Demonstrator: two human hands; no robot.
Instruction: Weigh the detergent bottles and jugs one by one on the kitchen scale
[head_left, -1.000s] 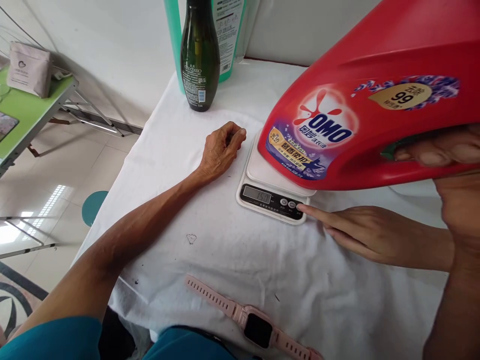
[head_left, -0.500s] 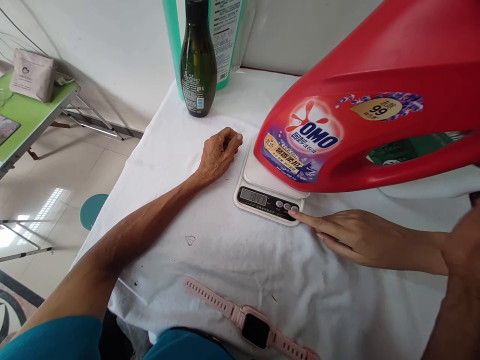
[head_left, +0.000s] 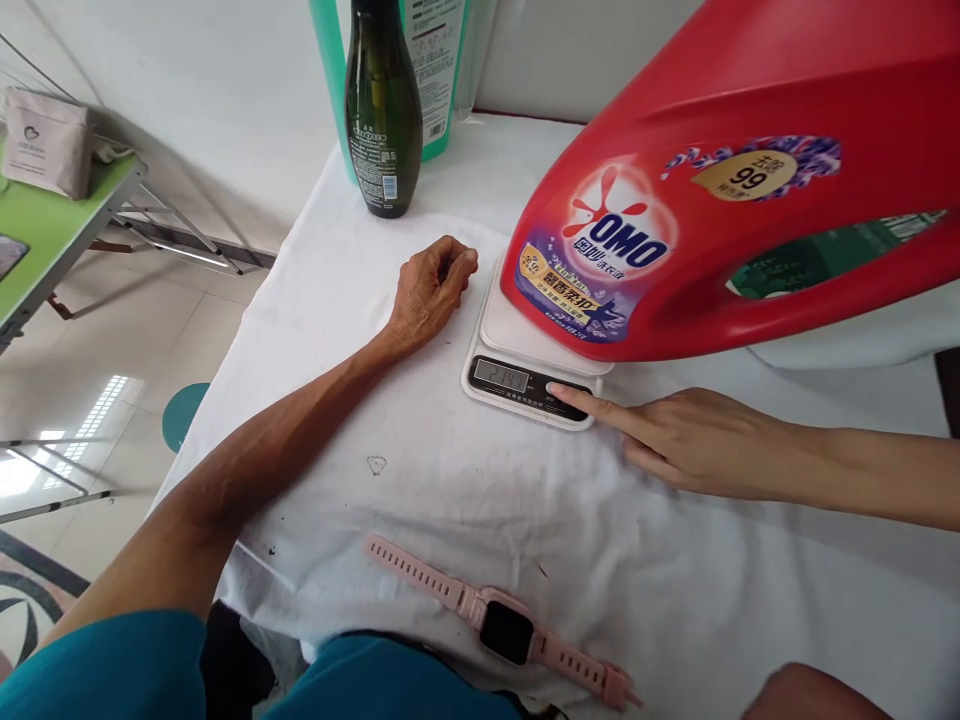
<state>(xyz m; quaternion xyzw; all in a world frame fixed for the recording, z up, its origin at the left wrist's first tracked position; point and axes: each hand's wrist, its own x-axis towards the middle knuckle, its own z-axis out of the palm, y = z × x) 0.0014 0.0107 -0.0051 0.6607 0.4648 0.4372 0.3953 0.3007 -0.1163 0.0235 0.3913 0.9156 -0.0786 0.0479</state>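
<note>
My left hand [head_left: 433, 290] rests on the white cloth, fingers curled into a loose fist with nothing visible in it. Just to its right is a white digital scale [head_left: 480, 392], its display showing digits. On the scale leans a big red OMO laundry detergent bottle [head_left: 697, 120], tilted, its upper part out of view. A co-worker's hand [head_left: 675, 440] reaches in from the right, index finger touching a button on the scale. Only a small part of my right hand [head_left: 814, 695] shows at the bottom edge; its fingers are hidden.
A dark green bottle [head_left: 384, 120] stands behind my left hand, before a teal-edged container [head_left: 439, 100]. A pink smartwatch [head_left: 506, 630] lies near the front edge. At left are a green folding table [head_left: 82, 220] with a pouch [head_left: 49, 140] and a teal stool [head_left: 184, 412].
The co-worker's finger has moved left across the scale's buttons, and the display digits have changed. My right hand has dropped from the right side to the bottom edge. My left hand stays put.
</note>
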